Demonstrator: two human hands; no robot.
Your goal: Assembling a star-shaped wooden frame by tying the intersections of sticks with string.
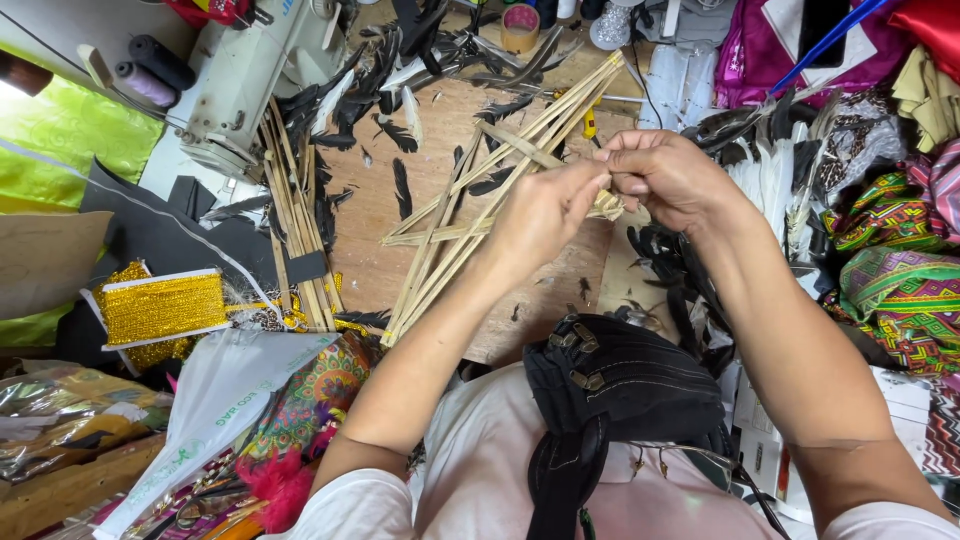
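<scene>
My left hand point(545, 215) and my right hand point(665, 175) meet above a wooden table point(375, 235). Both pinch the crossing point of a frame of thin bamboo strips point(470, 210). The strips fan out from my fingers toward the lower left and the upper right. A short flat strip lies across them near my fingertips. Whether a thread or tie sits between my fingers cannot be told.
Black and white feathers point(400, 135) lie scattered over the table. A second bundle of bamboo strips point(295, 225) rests at the left beside a sewing machine point(240, 80). Gold trim point(160, 310), a plastic bag point(215, 400), patterned fabrics point(890, 270) and a black waist bag point(620, 385) crowd the edges.
</scene>
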